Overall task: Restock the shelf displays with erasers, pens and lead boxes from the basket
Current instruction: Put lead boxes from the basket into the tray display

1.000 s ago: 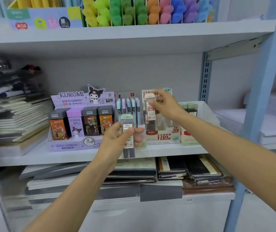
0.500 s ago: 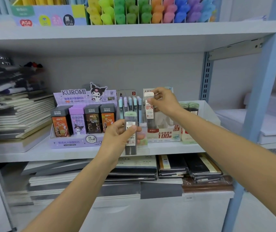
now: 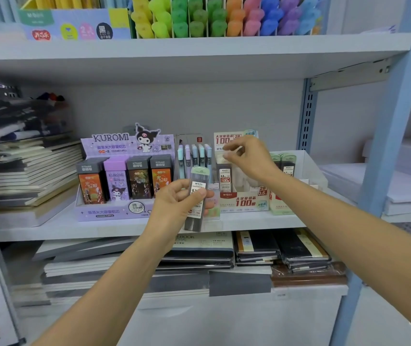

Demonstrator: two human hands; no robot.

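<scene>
My left hand (image 3: 178, 207) grips a dark see-through lead box (image 3: 197, 196) with a green cap, upright in front of the middle shelf's edge. My right hand (image 3: 251, 158) reaches over the white-and-red lead display (image 3: 245, 202). Its fingertips pinch the pale cap of a second lead box (image 3: 224, 179), which stands inside that display. Between my hands is a rack of pastel pens (image 3: 194, 156). The purple Kuromi display (image 3: 114, 212) of lead boxes stands to the left. The basket is out of view.
More green-capped lead boxes (image 3: 284, 166) sit in a clear bin (image 3: 310, 168) at the right. Coloured highlighters (image 3: 224, 18) fill the top shelf. Notebook stacks (image 3: 27, 171) lie at the left and on the lower shelf (image 3: 254, 248). A blue upright post (image 3: 396, 116) stands at the right.
My right hand has lowered the pale-capped lead box down into the white-and-red display. My left hand has kept its lead box in about the same place.
</scene>
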